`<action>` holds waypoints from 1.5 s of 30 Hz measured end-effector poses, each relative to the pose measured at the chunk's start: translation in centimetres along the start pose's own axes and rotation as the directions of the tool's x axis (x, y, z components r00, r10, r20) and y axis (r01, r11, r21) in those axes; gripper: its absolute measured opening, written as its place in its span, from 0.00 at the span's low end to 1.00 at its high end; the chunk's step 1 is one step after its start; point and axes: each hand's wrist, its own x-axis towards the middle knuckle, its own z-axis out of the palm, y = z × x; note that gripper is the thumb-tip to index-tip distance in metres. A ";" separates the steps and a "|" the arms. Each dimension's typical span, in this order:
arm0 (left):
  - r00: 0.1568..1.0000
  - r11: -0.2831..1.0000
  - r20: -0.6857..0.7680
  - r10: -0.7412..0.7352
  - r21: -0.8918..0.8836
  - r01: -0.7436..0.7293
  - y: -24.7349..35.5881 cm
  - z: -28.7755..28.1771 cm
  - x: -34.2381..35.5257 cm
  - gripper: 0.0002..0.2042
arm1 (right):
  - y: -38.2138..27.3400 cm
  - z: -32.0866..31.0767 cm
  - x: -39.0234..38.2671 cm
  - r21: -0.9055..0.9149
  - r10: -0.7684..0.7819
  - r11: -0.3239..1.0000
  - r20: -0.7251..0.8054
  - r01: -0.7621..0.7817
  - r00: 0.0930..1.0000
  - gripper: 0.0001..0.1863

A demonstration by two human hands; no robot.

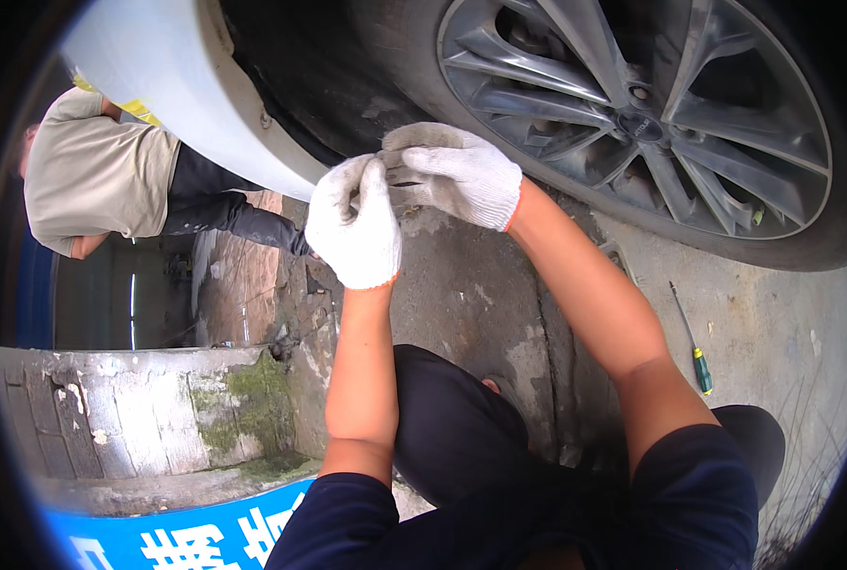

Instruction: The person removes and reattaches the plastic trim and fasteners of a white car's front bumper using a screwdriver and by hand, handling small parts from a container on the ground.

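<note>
My left hand (355, 220), in a white knit glove, is closed with its thumb and fingertips pinched together. My right hand (456, 176), gloved the same way with grey-stained fingers, is bent closed right beside it, and the fingertips of both meet. A thin dark sliver shows between them, too small to name. Both hands are raised in front of the lower edge of a white car body panel (238, 104) and the black wheel-arch lining (300, 71). To their right is the car's wheel (637, 123), with silver spokes and a dark tyre.
A screwdriver (701, 369) with a green and yellow handle lies on the concrete ground at the right. Another person (110, 166) in a beige shirt bends beside the car at the left. A low mossy brick wall (157, 408) and a blue sign (195, 532) are at the lower left.
</note>
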 end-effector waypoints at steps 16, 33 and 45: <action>0.941 0.989 0.304 -0.146 0.054 0.136 1.9 1.1 -1.5 0.07 | -7.6 -1.4 -15.2 -0.826 0.307 -0.352 -0.546 -0.440 0.780 0.09; 0.217 0.962 0.953 -0.213 0.243 -0.122 -0.2 0.4 -5.1 0.24 | -8.6 -10.4 -44.7 0.118 0.105 -0.809 -0.935 -0.576 -0.339 0.18; 0.247 0.967 0.942 -0.229 0.250 -0.058 2.7 0.5 -3.2 0.21 | -9.2 -5.8 -37.3 -0.066 0.144 -0.920 -0.973 -0.387 -0.178 0.28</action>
